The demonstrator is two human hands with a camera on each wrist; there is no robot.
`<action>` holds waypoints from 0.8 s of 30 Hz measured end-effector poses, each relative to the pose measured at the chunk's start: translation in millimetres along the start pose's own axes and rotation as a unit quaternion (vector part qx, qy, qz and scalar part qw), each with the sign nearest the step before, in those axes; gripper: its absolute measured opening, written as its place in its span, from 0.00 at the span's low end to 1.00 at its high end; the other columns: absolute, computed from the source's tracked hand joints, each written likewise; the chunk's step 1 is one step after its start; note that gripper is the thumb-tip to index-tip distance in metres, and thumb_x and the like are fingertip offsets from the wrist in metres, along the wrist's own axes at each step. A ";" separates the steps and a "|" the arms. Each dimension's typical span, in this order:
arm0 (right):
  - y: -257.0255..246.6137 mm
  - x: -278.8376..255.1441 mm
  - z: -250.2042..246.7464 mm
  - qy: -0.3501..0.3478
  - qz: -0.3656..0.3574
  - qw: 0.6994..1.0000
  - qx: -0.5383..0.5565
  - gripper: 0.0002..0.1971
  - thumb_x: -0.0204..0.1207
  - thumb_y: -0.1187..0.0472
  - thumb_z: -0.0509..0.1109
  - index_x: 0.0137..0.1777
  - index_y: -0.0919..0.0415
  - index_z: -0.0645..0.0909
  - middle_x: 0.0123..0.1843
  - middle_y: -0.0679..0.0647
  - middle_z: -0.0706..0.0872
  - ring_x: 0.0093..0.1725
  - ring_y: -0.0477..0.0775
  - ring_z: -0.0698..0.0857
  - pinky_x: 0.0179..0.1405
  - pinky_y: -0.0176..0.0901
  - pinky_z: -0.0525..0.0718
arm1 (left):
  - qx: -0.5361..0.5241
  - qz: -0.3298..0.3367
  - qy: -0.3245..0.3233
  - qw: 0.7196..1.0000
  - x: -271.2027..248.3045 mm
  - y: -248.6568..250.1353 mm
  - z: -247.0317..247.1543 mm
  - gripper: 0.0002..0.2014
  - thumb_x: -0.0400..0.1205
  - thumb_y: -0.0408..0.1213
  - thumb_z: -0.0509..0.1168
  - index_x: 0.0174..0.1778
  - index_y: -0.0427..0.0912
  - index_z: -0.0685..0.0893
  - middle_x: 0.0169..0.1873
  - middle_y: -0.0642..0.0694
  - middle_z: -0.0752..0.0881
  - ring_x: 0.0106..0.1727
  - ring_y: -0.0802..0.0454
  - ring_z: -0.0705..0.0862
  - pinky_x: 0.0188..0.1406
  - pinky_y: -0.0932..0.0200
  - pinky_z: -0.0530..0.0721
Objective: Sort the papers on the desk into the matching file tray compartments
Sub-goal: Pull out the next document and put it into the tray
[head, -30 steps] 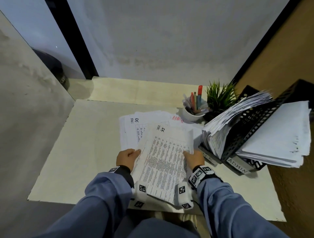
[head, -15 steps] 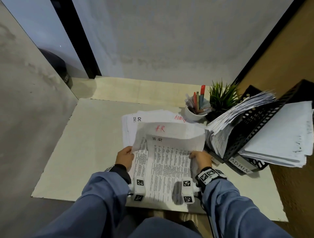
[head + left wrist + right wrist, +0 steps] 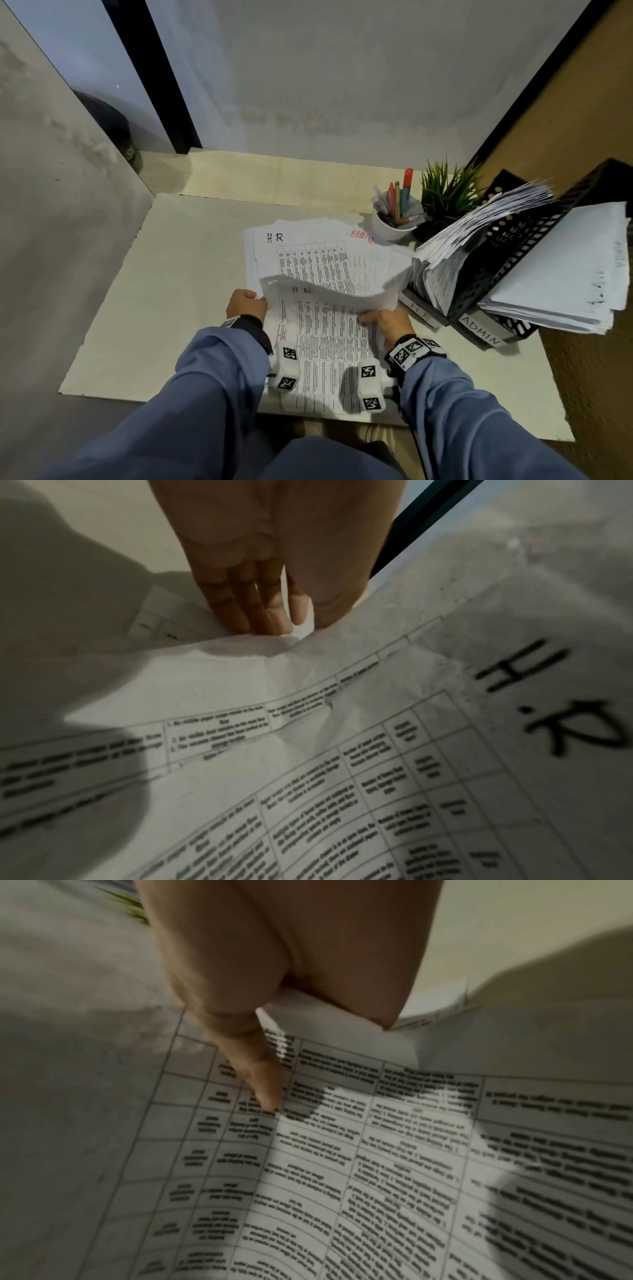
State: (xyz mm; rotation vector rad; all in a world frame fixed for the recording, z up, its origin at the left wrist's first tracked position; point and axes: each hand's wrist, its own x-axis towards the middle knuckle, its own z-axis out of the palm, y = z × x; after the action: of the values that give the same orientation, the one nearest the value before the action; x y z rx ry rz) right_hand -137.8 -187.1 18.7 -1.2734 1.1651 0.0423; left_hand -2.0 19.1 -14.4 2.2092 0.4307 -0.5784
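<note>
Papers (image 3: 322,335) held in both hands lie over the near edge of the desk (image 3: 178,274), the top sheet curling up and back toward the person so that the printed table beneath it shows. The left hand (image 3: 246,305) grips the left edge of that curled sheet, its fingers (image 3: 246,607) bent under the paper with the thumb on top. The right hand (image 3: 387,320) holds the right side of the bundle: in the right wrist view a fold of paper is pinched between thumb and fingers (image 3: 260,1080), one of them stretched out flat on the printed page. "H.R" is handwritten near the top of the held sheet.

Just beyond the hands, toward the middle of the desk, a loose pile (image 3: 308,253) lies flat, its top sheet marked "H.R" and a sheet under it marked "ADMIN" in red. At the right edge stands a black file tray (image 3: 507,260), tilted, with compartments labelled "H.R" and "ADMIN", both stuffed with paper. Behind it, near the far right corner, are a white cup of pens (image 3: 394,219) and a small green plant (image 3: 445,195), side by side.
</note>
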 end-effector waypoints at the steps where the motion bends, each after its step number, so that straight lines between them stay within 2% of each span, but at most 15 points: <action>1: 3.0 4.5 0.1 -0.008 0.000 1.000 -0.008 0.12 0.59 0.80 0.74 0.43 0.70 0.85 0.40 0.59 0.88 0.45 0.60 0.84 0.42 0.47 0.82 | 0.007 0.001 -0.003 1.000 1.1 0.0 -0.1 0.13 0.77 0.25 0.63 0.57 0.34 0.82 0.58 0.36 0.84 0.60 0.35 0.82 0.56 0.54 0.78; 3: 19.2 28.1 -1.4 -0.012 -0.008 1.000 -0.010 0.14 0.50 0.76 0.76 0.38 0.69 0.89 0.43 0.63 0.91 0.53 0.66 0.87 0.57 0.58 0.85 | 0.008 0.008 0.003 1.000 4.0 -1.0 -1.3 0.09 0.74 0.25 0.66 0.49 0.36 0.85 0.54 0.37 0.87 0.55 0.36 0.84 0.54 0.53 0.82; 5: 31.6 47.7 -3.2 -0.009 -0.010 1.000 -0.006 0.14 0.45 0.74 0.76 0.35 0.68 0.89 0.44 0.66 0.91 0.53 0.68 0.87 0.60 0.63 0.83 | -0.009 0.013 0.008 1.000 3.3 0.5 -5.5 0.07 0.71 0.28 0.72 0.44 0.39 0.87 0.50 0.38 0.89 0.52 0.38 0.86 0.51 0.54 0.84; 7: 11.8 18.2 0.0 0.003 -0.013 1.000 -0.001 0.14 0.50 0.78 0.75 0.39 0.71 0.87 0.43 0.66 0.89 0.49 0.66 0.86 0.51 0.57 0.85 | 0.003 0.039 0.008 0.999 1.1 0.8 -10.1 0.10 0.71 0.30 0.74 0.48 0.37 0.87 0.51 0.38 0.89 0.54 0.38 0.85 0.52 0.56 0.81; 9: 3.3 5.3 -2.1 0.015 -0.014 1.000 -0.008 0.16 0.58 0.82 0.74 0.47 0.74 0.84 0.42 0.62 0.86 0.43 0.59 0.83 0.40 0.43 0.80 | 0.038 0.086 0.007 0.996 -0.1 -1.8 -15.0 0.15 0.75 0.29 0.70 0.57 0.34 0.85 0.55 0.37 0.87 0.58 0.38 0.83 0.54 0.58 0.77; 10: 2.4 3.5 -3.6 0.016 -0.015 1.000 -0.013 0.17 0.60 0.82 0.75 0.50 0.73 0.83 0.43 0.60 0.86 0.42 0.58 0.82 0.42 0.40 0.78 | 0.040 0.109 0.013 0.993 -0.8 -4.0 -18.2 0.16 0.76 0.29 0.69 0.60 0.34 0.84 0.56 0.36 0.87 0.59 0.38 0.83 0.55 0.59 0.76; 12: 2.6 4.6 -5.0 0.019 -0.015 1.000 -0.020 0.17 0.61 0.80 0.76 0.51 0.72 0.82 0.44 0.59 0.86 0.45 0.58 0.83 0.47 0.41 0.76 | 0.027 0.143 0.031 0.989 -3.6 -8.3 -23.3 0.13 0.79 0.27 0.65 0.59 0.34 0.86 0.56 0.36 0.88 0.58 0.38 0.84 0.54 0.60 0.76; 13: 3.3 6.4 -5.5 0.022 -0.012 0.999 -0.020 0.16 0.61 0.80 0.76 0.49 0.71 0.82 0.44 0.60 0.85 0.45 0.58 0.83 0.46 0.42 0.77 | 0.011 0.155 0.041 0.987 -4.2 -10.8 -24.3 0.12 0.79 0.26 0.63 0.55 0.35 0.88 0.53 0.36 0.89 0.54 0.39 0.84 0.50 0.62 0.75; 14: 3.5 7.6 -6.0 0.023 -0.007 1.000 -0.015 0.14 0.61 0.79 0.75 0.47 0.70 0.82 0.42 0.60 0.84 0.42 0.58 0.82 0.41 0.40 0.78 | -0.014 0.163 0.048 0.985 -4.0 -13.9 -24.1 0.12 0.79 0.25 0.62 0.49 0.37 0.90 0.49 0.37 0.90 0.49 0.41 0.85 0.46 0.64 0.75; 16: 3.9 9.3 -6.2 0.026 0.002 1.000 -0.017 0.09 0.62 0.79 0.74 0.39 0.68 0.81 0.37 0.58 0.82 0.33 0.55 0.78 0.28 0.37 0.76 | -0.068 0.147 0.047 0.986 -1.4 -20.9 -21.2 0.19 0.75 0.20 0.59 0.32 0.46 0.89 0.41 0.40 0.91 0.42 0.42 0.84 0.40 0.62 0.77; 17: 4.0 10.4 -6.6 0.027 0.005 1.000 -0.012 0.08 0.61 0.79 0.73 0.37 0.68 0.82 0.37 0.59 0.83 0.35 0.57 0.80 0.29 0.39 0.77 | -0.102 0.124 0.033 0.987 0.4 -23.8 -19.8 0.23 0.72 0.18 0.57 0.24 0.50 0.87 0.37 0.43 0.91 0.42 0.39 0.85 0.44 0.59 0.81; 18: 4.8 11.5 -6.6 0.020 0.004 1.000 -0.001 0.10 0.59 0.79 0.72 0.39 0.70 0.84 0.41 0.61 0.86 0.41 0.59 0.83 0.35 0.41 0.79 | -0.140 0.099 0.011 0.985 2.5 -26.6 -17.7 0.25 0.69 0.16 0.55 0.19 0.49 0.85 0.33 0.46 0.90 0.43 0.38 0.85 0.50 0.54 0.83; 20: 6.6 13.3 -5.0 0.000 0.007 1.000 0.014 0.18 0.57 0.80 0.71 0.49 0.72 0.86 0.50 0.62 0.89 0.46 0.58 0.85 0.39 0.43 0.80 | -0.185 0.070 -0.031 0.980 3.9 -30.0 -12.0 0.26 0.65 0.13 0.50 0.13 0.45 0.82 0.25 0.51 0.89 0.43 0.40 0.85 0.56 0.51 0.82; 22: 5.4 12.0 -4.8 -0.004 0.006 1.000 0.025 0.18 0.59 0.80 0.69 0.50 0.75 0.85 0.48 0.62 0.88 0.43 0.55 0.83 0.35 0.40 0.76 | -0.197 0.058 -0.071 0.976 -2.2 -27.1 -8.2 0.28 0.64 0.11 0.47 0.10 0.44 0.78 0.21 0.51 0.88 0.41 0.43 0.84 0.53 0.56 0.81; 24: 1.2 9.2 -6.0 0.006 0.002 0.999 0.034 0.11 0.61 0.80 0.69 0.45 0.74 0.83 0.41 0.59 0.85 0.39 0.55 0.80 0.33 0.41 0.74 | -0.205 0.049 -0.105 0.972 -7.8 -24.6 -5.2 0.30 0.65 0.09 0.46 0.08 0.44 0.77 0.19 0.50 0.86 0.37 0.43 0.83 0.43 0.61 0.82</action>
State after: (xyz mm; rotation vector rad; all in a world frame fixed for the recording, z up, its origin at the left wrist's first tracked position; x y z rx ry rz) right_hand -138.1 -196.1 12.4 -1.2135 1.1696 -0.0018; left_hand -19.0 37.6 -22.4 1.7445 0.2962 -0.6017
